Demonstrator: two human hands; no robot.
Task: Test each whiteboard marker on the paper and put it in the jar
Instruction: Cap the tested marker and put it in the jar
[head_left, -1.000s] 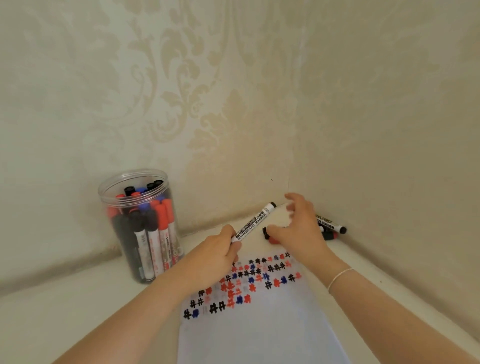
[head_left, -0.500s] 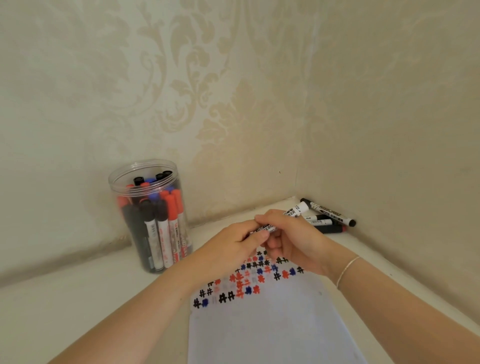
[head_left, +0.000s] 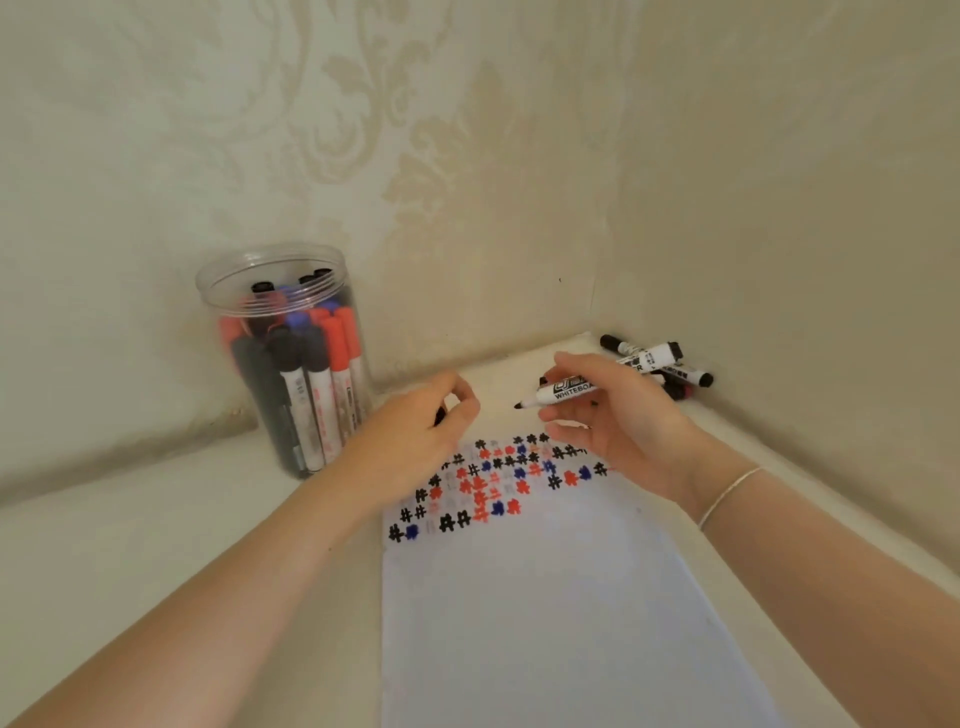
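The desk (head_left: 130, 545) meets patterned walls (head_left: 363, 130) in a corner. The paper (head_left: 545, 623) lies on it, its far end covered in black, red and blue # marks. A clear open jar (head_left: 283, 358) stands left of the paper, packed with upright black, red and blue markers. The right hand (head_left: 618, 415) pinches an uncapped marker (head_left: 561, 393) reading "WHITEBOA", black tip pointing left above the paper. The left hand (head_left: 415, 436) is closed round a small black cap (head_left: 440, 415). Spare markers (head_left: 660, 361) lie in the corner
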